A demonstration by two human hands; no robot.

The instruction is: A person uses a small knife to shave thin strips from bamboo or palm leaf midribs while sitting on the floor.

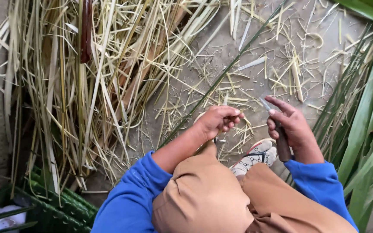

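Right hand wraps a small dark-handled knife, forefinger out along the blade; left hand is pinched shut on a long thin green leaf strip running off over the dirt floor. Light, whippy, probably sharp-edged: best held near the cut. Beyond, dry pale split stalks piled.

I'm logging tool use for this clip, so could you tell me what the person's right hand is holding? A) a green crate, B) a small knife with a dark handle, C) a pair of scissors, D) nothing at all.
B: the right hand grips a small knife by its dark handle, the short blade pointing up past the fingers, while the left hand pinches a long green strip.
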